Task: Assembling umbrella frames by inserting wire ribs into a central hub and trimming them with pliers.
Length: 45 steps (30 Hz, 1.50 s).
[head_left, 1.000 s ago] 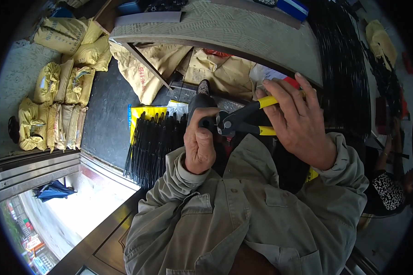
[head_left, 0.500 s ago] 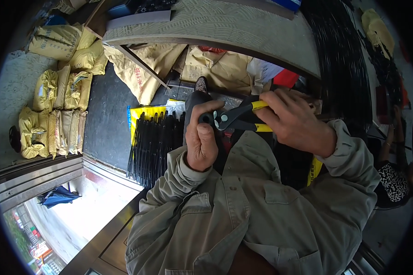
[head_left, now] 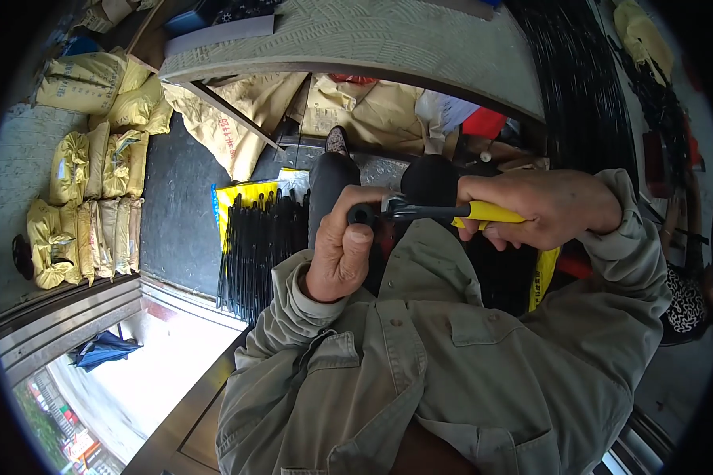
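My left hand (head_left: 337, 255) is closed around a black tube (head_left: 361, 214), whose round, hollow end faces up between thumb and forefinger. From the right, a pair of pliers (head_left: 424, 211) with yellow and black handles is held in my right hand (head_left: 548, 207), fingers wrapped round the grips. The pliers are seen edge-on, and their metal jaws are close beside the tube's end. Whether the jaws touch the tube I cannot tell. Left of my left hand, a bunch of thin black rods (head_left: 263, 245) leans over a yellow bag (head_left: 228, 193).
A grey textured bench top (head_left: 372, 39) spans the far side, with kraft sacks (head_left: 364, 111) beneath. Long black strips (head_left: 578, 103) hang over its right end. Yellow sacks (head_left: 67, 178) are stacked at left, near a doorway with a blue umbrella (head_left: 107, 350). Another person's patterned clothing (head_left: 684, 305) shows at right.
My right hand has rolled over and shifted right and slightly down. The pliers, earlier seen flat with handles spread, are now edge-on. My left hand still grips the tube.
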### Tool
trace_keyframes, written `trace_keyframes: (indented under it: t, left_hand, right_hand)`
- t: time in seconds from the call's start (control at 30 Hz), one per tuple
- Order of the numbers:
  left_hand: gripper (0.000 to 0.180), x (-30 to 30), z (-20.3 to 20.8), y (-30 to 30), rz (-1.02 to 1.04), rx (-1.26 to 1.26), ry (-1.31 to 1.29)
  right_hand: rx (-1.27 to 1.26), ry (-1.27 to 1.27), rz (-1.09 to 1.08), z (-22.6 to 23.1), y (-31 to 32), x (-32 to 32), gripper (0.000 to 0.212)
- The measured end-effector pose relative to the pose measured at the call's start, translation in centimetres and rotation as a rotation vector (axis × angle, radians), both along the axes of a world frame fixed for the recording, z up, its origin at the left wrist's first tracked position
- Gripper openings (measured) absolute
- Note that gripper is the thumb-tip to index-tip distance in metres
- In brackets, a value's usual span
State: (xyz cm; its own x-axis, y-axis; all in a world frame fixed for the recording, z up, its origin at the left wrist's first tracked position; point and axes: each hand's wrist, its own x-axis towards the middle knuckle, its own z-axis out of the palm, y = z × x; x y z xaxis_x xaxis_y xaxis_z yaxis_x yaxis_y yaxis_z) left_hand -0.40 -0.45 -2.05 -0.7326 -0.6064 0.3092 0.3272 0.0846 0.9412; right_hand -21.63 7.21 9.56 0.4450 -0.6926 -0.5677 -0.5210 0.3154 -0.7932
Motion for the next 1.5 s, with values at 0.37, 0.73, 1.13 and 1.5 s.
trace_keyframes:
  t: [0.37, 0.73, 1.13, 1.5]
  left_hand:
    - [0.063, 8.7, 1.7, -8.4, 0.705, 0.057, 0.344]
    - [0.056, 19.3, 4.0, -9.6, 0.988, -0.515, 0.201]
    - [0.07, 11.6, -27.1, -16.9, 0.567, -0.38, -1.265]
    - [0.045, 2.5, -19.0, -11.1, 0.22, -0.676, -0.961]
  right_hand:
    - [-0.63, 0.722, -0.256, -6.4, -3.5, -3.5, 0.025]
    - [-1.004, 1.184, -0.451, -12.2, -5.7, -16.4, 0.031]
    - [-0.49, 1.833, -0.819, -10.2, -4.3, -19.6, 0.046]
    - [-0.645, 1.596, -1.038, -9.1, -5.1, -22.2, 0.017]
